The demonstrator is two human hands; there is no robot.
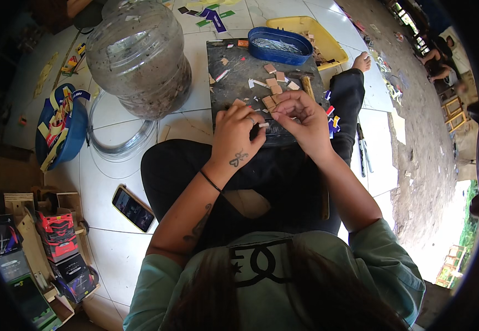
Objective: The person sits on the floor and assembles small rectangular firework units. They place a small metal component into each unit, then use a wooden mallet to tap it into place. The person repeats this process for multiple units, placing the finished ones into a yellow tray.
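Note:
On a dark board (228, 71) before my crossed legs lie several small tan wooden pieces (275, 89) among paper scraps. My left hand (235, 132) rests at the board's near left part with its fingers curled; what they hold, if anything, is hidden. Close to its fingertips is a small pale piece (264, 125). My right hand (305, 118) is at the near right, thumb and forefinger pinched beside a tan wooden square (269, 103). Whether that square is in the pinch is unclear. A hammer (308, 87) with a wooden handle lies just beyond my right hand.
Behind the board are a blue oval container (281, 59) of thin metal bits and a yellow tray (333, 41). Left stand a big clear jug (140, 60), a wire coil (112, 151), a blue basin (76, 140), a phone (133, 208) and toy trucks (60, 237). Pens (363, 149) lie right.

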